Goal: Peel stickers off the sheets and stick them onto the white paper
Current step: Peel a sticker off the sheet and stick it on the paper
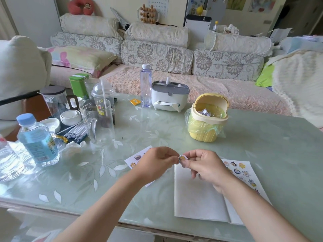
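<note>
Nearest lay the white paper [197, 193], at five o'clock on the table [157, 130]; above its top edge, the left hand [157, 163] and right hand [204, 165] both pinched one small yellow sticker [182, 157]; best to separate its backing slowly, then lower it flat, clear of the sticker sheet [244, 173] at three o'clock.

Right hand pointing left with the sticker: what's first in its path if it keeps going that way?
The left hand. The right hand holds the small sticker with fingertips aimed at the left fingertips, nearly touching; depth between them is unclear.
</note>
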Action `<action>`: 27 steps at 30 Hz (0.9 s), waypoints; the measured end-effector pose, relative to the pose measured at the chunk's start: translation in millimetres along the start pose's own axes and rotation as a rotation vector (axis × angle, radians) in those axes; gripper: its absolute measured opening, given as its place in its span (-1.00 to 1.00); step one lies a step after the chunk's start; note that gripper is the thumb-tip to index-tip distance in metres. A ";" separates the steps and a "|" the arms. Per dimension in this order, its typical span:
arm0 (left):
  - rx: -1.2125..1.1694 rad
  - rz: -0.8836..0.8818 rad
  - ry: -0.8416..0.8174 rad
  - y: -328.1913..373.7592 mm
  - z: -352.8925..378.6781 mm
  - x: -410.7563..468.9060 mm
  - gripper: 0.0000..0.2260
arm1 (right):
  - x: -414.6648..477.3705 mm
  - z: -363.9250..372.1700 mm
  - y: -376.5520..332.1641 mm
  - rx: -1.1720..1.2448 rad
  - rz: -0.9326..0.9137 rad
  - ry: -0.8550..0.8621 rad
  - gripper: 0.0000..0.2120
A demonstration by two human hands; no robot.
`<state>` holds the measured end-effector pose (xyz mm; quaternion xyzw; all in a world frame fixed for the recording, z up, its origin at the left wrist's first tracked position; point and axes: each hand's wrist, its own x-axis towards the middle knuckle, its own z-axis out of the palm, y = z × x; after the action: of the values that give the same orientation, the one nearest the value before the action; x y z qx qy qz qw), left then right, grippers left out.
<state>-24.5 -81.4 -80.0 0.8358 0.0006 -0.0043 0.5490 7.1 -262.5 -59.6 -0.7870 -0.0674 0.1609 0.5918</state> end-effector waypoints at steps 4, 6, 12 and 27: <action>-0.037 -0.032 0.015 11.7 11.4 3.1 -0.90 | -0.1 -9.3 -0.9 -0.013 -0.019 -0.016 -0.92; -0.016 -0.030 0.032 15.5 17.4 6.4 -0.89 | 2.4 -16.4 -0.3 -0.035 -0.034 -0.013 -0.93; 0.032 -0.023 0.035 25.4 35.6 19.9 -0.89 | 10.3 -41.3 2.3 -0.210 -0.075 0.057 -0.82; -0.025 -0.083 0.102 37.9 73.7 48.1 -0.89 | 24.3 -72.7 13.8 -0.509 -0.211 0.208 -0.87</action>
<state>23.4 -164.2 -74.9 0.8272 0.0633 0.0155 0.5582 53.0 -325.5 -58.9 -0.9111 -0.1258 -0.0052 0.3925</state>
